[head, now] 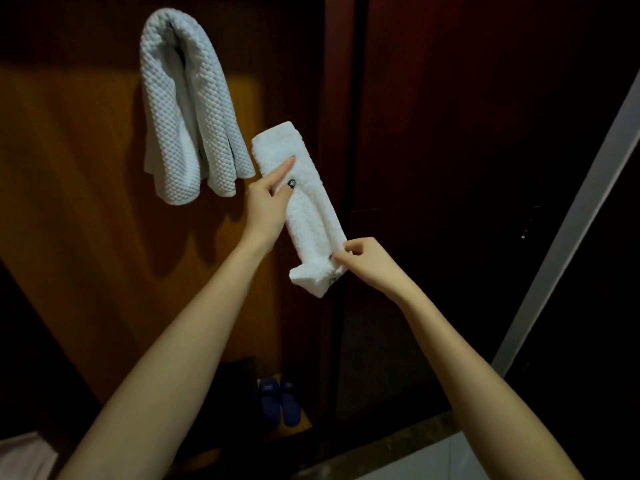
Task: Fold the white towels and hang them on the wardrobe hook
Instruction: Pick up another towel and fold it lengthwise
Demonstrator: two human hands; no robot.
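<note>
A narrow folded white towel is held in the air, tilted, with its upper end leaning to the left. It is seen in front of the right edge of the lit wooden wardrobe panel, where that panel meets the dark wardrobe door. The towel's upper half is pinched by the left grip: the thumb is pressed on the front face, the forefinger is laid straight along the cloth towards its top end, and the other fingers are hidden behind it. The lower right edge of the towel is pinched by the right grip between thumb and curled fingertips, just above the bottom corner, where a small label can be made out but not read.

A second white towel, waffle-textured, is draped double near the top edge of the lit panel, its two ends hanging loose; what carries it is hidden under the fold. It is just beside the held towel's upper end, apart from it.

A pair of blue shoes is seen at the foot of the wardrobe. A pale slanted strip runs along the right side, and some white cloth is visible in the bottom left corner.
</note>
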